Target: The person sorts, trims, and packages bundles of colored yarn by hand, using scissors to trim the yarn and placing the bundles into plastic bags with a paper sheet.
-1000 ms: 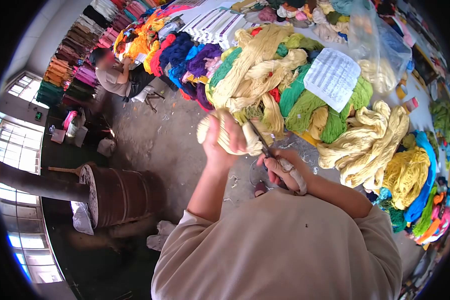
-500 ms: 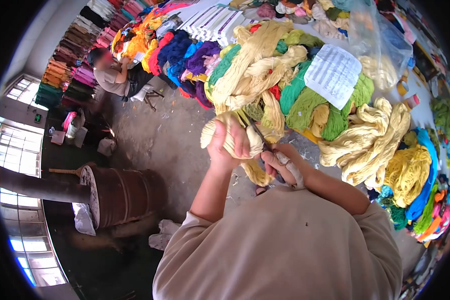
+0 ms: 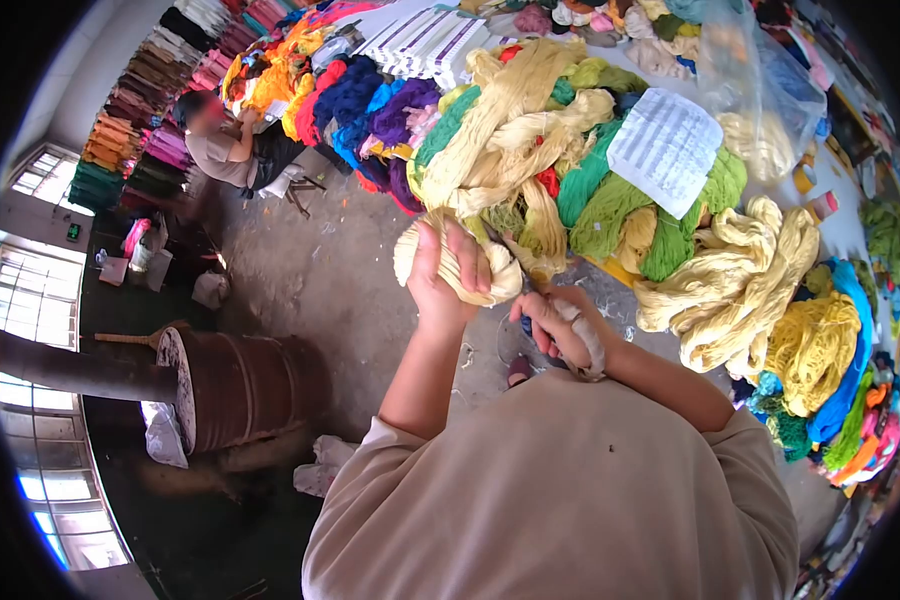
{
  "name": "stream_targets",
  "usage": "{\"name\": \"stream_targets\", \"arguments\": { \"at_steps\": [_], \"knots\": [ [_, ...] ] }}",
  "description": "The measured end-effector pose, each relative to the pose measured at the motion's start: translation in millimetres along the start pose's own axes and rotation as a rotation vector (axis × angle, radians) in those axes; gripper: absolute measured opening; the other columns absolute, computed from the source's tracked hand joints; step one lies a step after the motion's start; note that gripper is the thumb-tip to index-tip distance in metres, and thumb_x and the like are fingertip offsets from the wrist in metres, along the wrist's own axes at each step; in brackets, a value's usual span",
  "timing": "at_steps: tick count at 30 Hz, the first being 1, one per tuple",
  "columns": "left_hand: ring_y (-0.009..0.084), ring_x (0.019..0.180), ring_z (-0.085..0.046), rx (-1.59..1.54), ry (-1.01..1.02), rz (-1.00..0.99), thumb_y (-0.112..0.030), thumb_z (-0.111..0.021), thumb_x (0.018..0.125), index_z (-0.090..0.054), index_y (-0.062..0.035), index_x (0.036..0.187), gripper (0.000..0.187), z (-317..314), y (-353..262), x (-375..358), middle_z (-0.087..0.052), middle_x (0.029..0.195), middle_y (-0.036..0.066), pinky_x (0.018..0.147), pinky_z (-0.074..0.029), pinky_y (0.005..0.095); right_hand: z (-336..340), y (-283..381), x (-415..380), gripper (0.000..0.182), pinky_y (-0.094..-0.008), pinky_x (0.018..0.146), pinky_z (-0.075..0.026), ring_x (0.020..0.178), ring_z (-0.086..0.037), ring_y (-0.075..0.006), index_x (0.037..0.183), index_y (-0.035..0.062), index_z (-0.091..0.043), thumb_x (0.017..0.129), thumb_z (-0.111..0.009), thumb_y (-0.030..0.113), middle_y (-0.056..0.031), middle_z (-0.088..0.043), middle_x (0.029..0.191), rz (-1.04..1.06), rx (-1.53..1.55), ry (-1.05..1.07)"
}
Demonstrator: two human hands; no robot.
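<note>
My left hand [image 3: 452, 270] is wrapped round a twisted bundle of cream yarn [image 3: 408, 258], raised above the floor in front of my body. My right hand [image 3: 558, 325] is closed just right of the bundle, with white wrapping [image 3: 588, 345] round part of it. A small dark blue bit shows under its fingers, but what it grips is mostly hidden. Beyond both hands, cream yarn skeins [image 3: 470, 150] lie heaped on the table edge, with loose ends hanging close to my right hand. Green skeins [image 3: 610, 215] lie beside them.
A printed sheet [image 3: 665, 150] rests on the green yarn. More cream skeins [image 3: 735, 285] and yellow yarn [image 3: 820, 345] lie to the right. A rusty drum [image 3: 260, 390] with a pipe stands left. Another person [image 3: 220, 150] sits at the far left of the table.
My left hand and the bundle have shifted slightly left. A yarn tail below the bundle is no longer visible there. The dark, thin shape between my hands no longer shows clearly.
</note>
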State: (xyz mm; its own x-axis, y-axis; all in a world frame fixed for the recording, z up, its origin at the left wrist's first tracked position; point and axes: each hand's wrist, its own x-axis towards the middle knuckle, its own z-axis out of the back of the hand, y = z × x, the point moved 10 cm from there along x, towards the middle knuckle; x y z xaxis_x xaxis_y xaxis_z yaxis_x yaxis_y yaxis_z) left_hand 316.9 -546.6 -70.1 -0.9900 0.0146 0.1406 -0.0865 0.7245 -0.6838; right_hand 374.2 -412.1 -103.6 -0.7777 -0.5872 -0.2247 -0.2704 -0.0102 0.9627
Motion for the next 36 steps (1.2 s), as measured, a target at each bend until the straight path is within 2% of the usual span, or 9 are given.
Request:
{"name": "stream_targets", "arguments": {
  "at_steps": [9, 12, 14, 15, 20, 27, 30, 33, 36],
  "knots": [
    [0.0249, 0.053, -0.052, 0.124, -0.115, -0.101, -0.05, -0.031, 0.104, -0.042, -0.0113, 0.084, 0.045, 7, -16, 0, -0.045, 0.053, 0.006, 0.092, -0.047, 0.0457, 30, 30, -2, 0.042, -0.0229, 0.053, -0.039, 0.056, -0.046, -0.0071, 0.112, 0.0046, -0.057, 0.103, -0.047, 0.044, 0.0004, -0.053, 0.07, 0.417, 0.239, -0.141],
    [0.0302, 0.077, -0.065, -0.167, 0.282, 0.007, -0.049, -0.033, 0.104, -0.044, -0.0107, 0.084, 0.045, -18, -6, -3, -0.064, 0.075, 0.014, 0.104, -0.041, 0.0477, 47, 62, -6, 0.035, -0.0264, 0.076, -0.046, 0.08, -0.053, -0.0109, 0.123, 0.0039, -0.052, 0.096, -0.062, 0.025, -0.0028, -0.057, 0.086, 0.57, 0.315, -0.185],
    [0.0317, 0.12, -0.057, 0.075, -0.016, -0.101, -0.049, -0.037, 0.104, -0.047, -0.0096, 0.084, 0.045, -21, -14, -2, -0.063, 0.122, 0.023, 0.11, -0.036, 0.0478, 45, 80, -9, 0.048, -0.0287, 0.086, -0.047, 0.094, -0.054, -0.0125, 0.127, 0.006, -0.052, 0.083, -0.072, 0.001, -0.0044, -0.061, 0.1, 0.607, 0.1, -0.207],
    [0.0297, 0.144, -0.032, 0.057, 0.103, -0.045, -0.049, -0.041, 0.102, -0.051, -0.0086, 0.083, 0.046, -32, -11, -2, -0.037, 0.153, 0.02, 0.113, -0.033, 0.0467, 39, 85, -6, 0.049, -0.0291, 0.085, -0.047, 0.094, -0.055, -0.0133, 0.126, 0.0081, -0.054, 0.08, -0.071, 0.0, -0.0049, -0.062, 0.101, 0.675, -0.033, -0.153],
    [0.0317, 0.146, -0.027, -0.004, 0.148, 0.096, -0.052, -0.043, 0.1, -0.057, -0.0085, 0.084, 0.049, -38, 22, -7, -0.037, 0.154, 0.02, 0.116, -0.025, 0.0471, 4, 90, 1, 0.041, -0.0373, 0.069, -0.05, 0.077, -0.062, -0.0321, 0.114, 0.0136, -0.061, 0.074, -0.069, 0.008, -0.0118, -0.064, 0.091, 0.77, -0.647, -0.04],
    [0.034, 0.142, -0.036, -0.076, 0.053, -0.019, -0.048, -0.045, 0.101, -0.059, -0.0079, 0.088, 0.044, -19, -15, -4, -0.042, 0.149, 0.02, 0.116, -0.028, 0.0477, 34, 61, -31, 0.026, -0.0233, 0.073, -0.046, 0.082, -0.057, -0.0061, 0.108, 0.0044, -0.061, 0.084, -0.07, 0.0, 0.0009, -0.061, 0.088, 0.302, -0.231, 0.077],
    [0.0351, 0.141, -0.038, -0.114, 0.047, 0.038, -0.046, -0.046, 0.101, -0.06, -0.0073, 0.09, 0.043, -25, -11, -5, -0.044, 0.148, 0.021, 0.115, -0.029, 0.0508, 40, 69, -33, 0.03, -0.0243, 0.073, -0.046, 0.085, -0.059, -0.0115, 0.112, 0.0085, -0.062, 0.083, -0.068, -0.001, -0.0038, -0.061, 0.092, 0.578, -0.039, -0.104],
    [0.0347, 0.137, -0.042, -0.18, -0.005, 0.137, -0.046, -0.05, 0.1, -0.058, -0.0075, 0.092, 0.04, -32, 14, -6, -0.051, 0.141, 0.021, 0.111, -0.034, 0.0477, 2, 119, -40, 0.046, -0.0335, 0.074, -0.04, 0.077, -0.059, -0.0173, 0.112, 0.0166, -0.063, 0.068, -0.071, 0.005, 0.0016, -0.06, 0.081, 0.981, -0.76, -0.052],
    [0.033, 0.132, -0.047, -0.139, 0.029, 0.139, -0.048, -0.05, 0.099, -0.058, -0.0082, 0.091, 0.041, -34, 21, -6, -0.054, 0.137, 0.02, 0.11, -0.036, 0.047, -19, 108, -26, 0.04, -0.0357, 0.076, -0.038, 0.075, -0.06, -0.0181, 0.106, 0.0191, -0.061, 0.068, -0.069, 0.01, 0.0052, -0.062, 0.077, 0.963, -1.116, -0.19]
  ]
}}
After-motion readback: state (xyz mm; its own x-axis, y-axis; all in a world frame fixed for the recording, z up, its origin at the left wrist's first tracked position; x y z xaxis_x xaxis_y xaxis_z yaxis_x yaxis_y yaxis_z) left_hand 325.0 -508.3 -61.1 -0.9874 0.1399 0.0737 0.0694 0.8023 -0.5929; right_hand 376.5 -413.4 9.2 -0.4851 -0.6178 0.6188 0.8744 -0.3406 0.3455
